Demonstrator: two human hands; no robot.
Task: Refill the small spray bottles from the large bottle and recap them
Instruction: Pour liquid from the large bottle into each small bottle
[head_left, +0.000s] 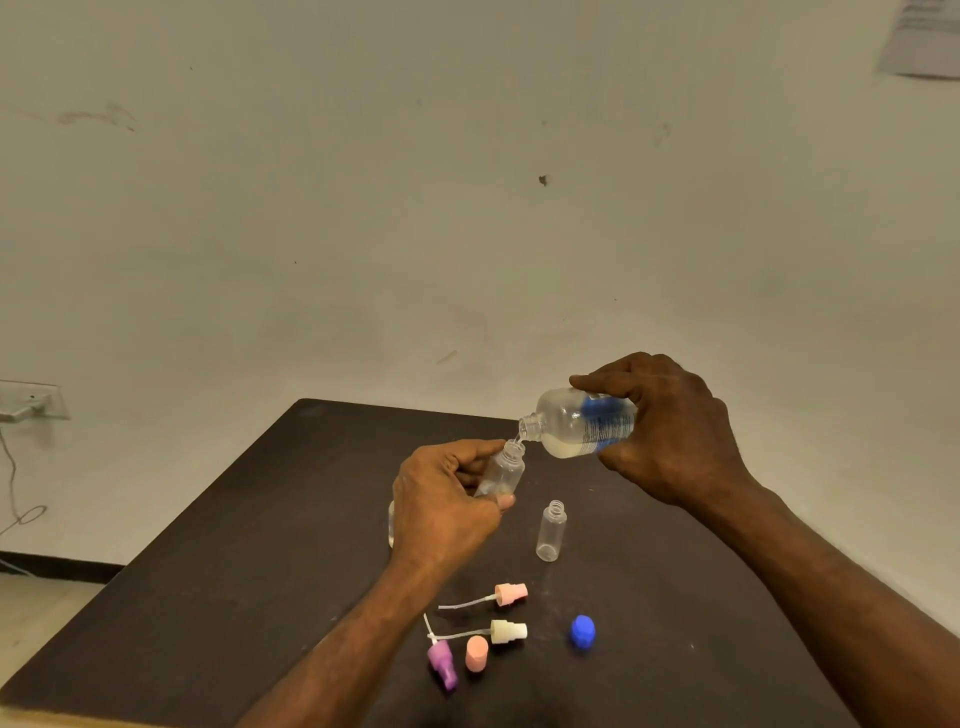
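Right hand (670, 431) grips the large bottle (582, 423), fingers curled over its top and thumb under, bottle tipped nearly flat with its open neck pointing left and down. Blue-and-white label faces the palm; pale liquid sits low in the tilted body. Left hand (447, 499) holds a small clear spray bottle (504, 470) off the bench (234, 545), leaning its open mouth up to the large bottle's neck, the two mouths touching or almost so; a thin stream seems to pass between them, hard to be sure. Left grip is closed round the small bottle, thumb on top near the shoulder, fingers under. A second small bottle (550, 532) stands upright and uncapped on the bench, just right of the left hand. Something clear shows at the left hand's far edge, mostly hidden, cannot tell what. Near the front edge lie the loose parts: a pink sprayer head (510, 594) with tube, a white sprayer head (508, 632) with tube below it, a purple sprayer head (443, 665), a pink cap (476, 653) beside it, and a blue screw cap (582, 631) off to the right. Pale wall (467, 208) behind, a paper sheet (922, 39) top right, a wall socket (31, 400) and cord at left.
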